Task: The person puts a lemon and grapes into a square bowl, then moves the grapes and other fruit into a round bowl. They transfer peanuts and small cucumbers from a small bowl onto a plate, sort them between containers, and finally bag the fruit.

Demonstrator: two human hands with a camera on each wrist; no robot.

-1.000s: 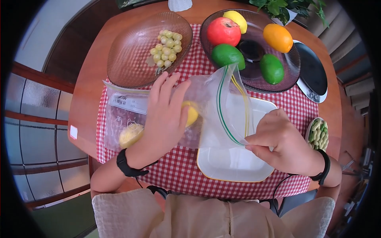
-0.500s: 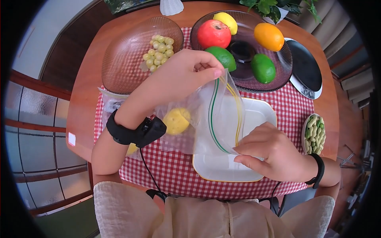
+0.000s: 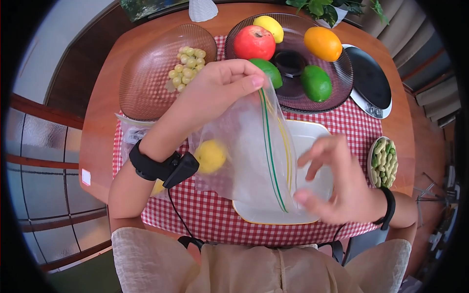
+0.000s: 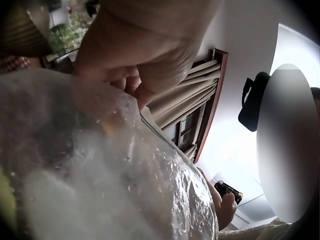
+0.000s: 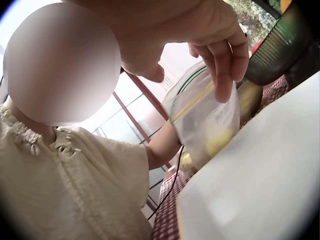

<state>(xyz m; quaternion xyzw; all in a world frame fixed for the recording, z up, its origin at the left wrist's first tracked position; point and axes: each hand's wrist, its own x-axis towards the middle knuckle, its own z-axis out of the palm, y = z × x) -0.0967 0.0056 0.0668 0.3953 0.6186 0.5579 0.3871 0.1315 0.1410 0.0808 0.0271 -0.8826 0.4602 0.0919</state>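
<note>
My left hand pinches the upper corner of a clear zip bag between thumb and fingers. The bag's mouth, edged with green and yellow strips, faces right over a white tray. Through its plastic shows a lemon. Just right of the mouth's lower end, my right hand has its thumb and fingers apart and holds nothing. In the right wrist view, those fingers hang in front of the bag. A second bag with printing lies partly hidden under my left forearm.
Behind the bag stand a brown bowl with grapes and a purple bowl of several fruits. A dish of peanut pods sits at right, near a black oval plate. A cable hangs from my left wrist.
My left hand moved from flat over the bags up to the bag's top corner and took hold there. My right hand let go of the lower corner and spread its fingers.
</note>
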